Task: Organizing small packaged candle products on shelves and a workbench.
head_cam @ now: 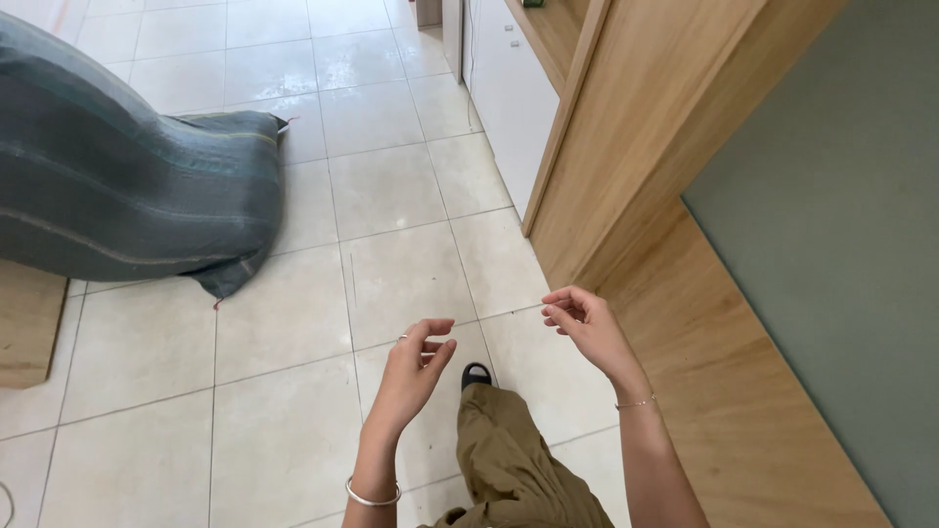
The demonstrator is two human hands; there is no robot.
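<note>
My left hand [413, 368] hangs in the air over the pale tiled floor [293, 391], fingers loosely curled and apart, holding nothing; a ring sits on one finger and a silver bangle on the wrist. My right hand [584, 325] is raised beside it, close to the wooden cabinet side [626, 186], fingers bent and apart, also empty, with a thin bracelet on the wrist. Below the hands I see my leg in olive trousers [509, 460] and a dark shoe [476, 373] on the tiles.
A large grey-green woven sack [117, 186] lies on the floor at the left, partly resting on a wooden board [24, 323]. A wooden cabinet with a grey-green panel [841, 254] fills the right. White cupboard doors [504, 88] stand further back.
</note>
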